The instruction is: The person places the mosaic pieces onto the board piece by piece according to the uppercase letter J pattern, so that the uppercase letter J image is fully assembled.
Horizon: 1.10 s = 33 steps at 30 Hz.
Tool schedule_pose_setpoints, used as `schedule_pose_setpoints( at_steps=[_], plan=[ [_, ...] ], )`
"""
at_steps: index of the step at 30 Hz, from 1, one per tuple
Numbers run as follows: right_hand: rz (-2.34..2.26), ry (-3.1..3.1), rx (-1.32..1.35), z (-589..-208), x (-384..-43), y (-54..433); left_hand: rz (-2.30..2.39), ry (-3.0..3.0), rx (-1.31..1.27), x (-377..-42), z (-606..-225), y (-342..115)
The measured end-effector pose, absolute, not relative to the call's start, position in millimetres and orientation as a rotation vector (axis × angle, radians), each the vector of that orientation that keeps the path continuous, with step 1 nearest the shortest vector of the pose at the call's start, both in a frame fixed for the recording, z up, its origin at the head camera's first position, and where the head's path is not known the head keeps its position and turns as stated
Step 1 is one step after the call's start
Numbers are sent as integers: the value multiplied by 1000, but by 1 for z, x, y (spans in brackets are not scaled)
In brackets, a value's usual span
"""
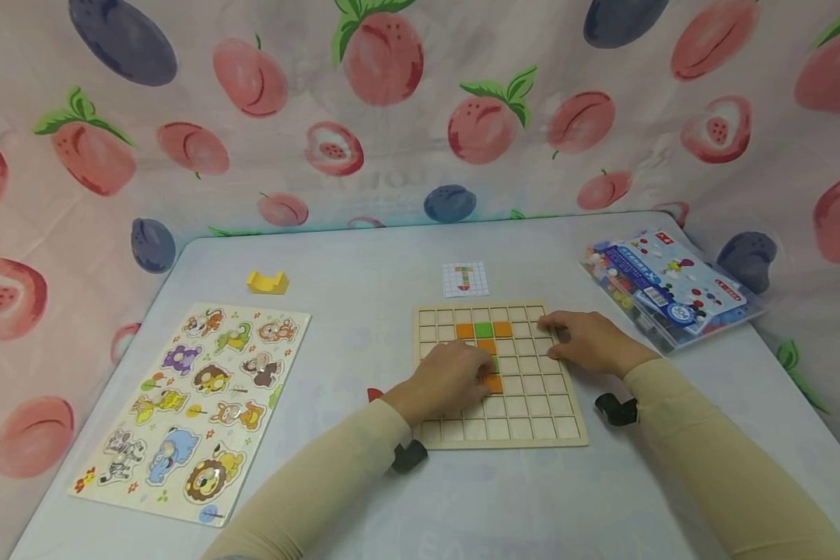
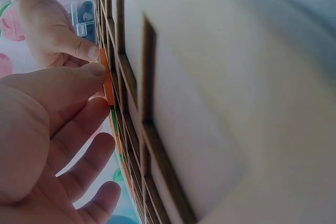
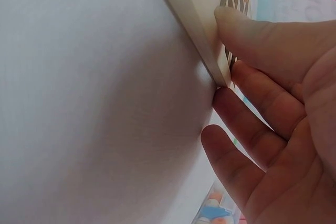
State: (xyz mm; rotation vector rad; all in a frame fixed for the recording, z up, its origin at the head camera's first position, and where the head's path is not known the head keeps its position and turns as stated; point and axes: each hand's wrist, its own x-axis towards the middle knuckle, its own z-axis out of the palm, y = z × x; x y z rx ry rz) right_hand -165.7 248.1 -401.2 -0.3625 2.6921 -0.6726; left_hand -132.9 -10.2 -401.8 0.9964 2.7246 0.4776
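Observation:
A wooden grid board lies on the table, with orange and green square tiles set in a T-like shape. My left hand reaches over it and pinches the lowest orange tile between thumb and index finger, the other fingers spread. The hand partly covers the green tile above that one. At the board's right edge, my right hand grips the rim, thumb on top and fingers against the side. A small card with a coloured pattern lies behind the board.
A red piece shows beside the left wrist. On the left lies an animal puzzle board, with a yellow curved block behind it. A clear plastic box of colourful pieces stands at the back right. A fruit-print curtain hangs behind the table.

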Motion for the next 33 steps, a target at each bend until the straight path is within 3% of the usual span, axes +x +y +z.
schedule_pose_setpoints(
  at_steps=[33],
  plan=[
    [-644, 2686, -342, -401, -166, 247, 474, 2737, 1005, -133, -404, -11]
  ],
)
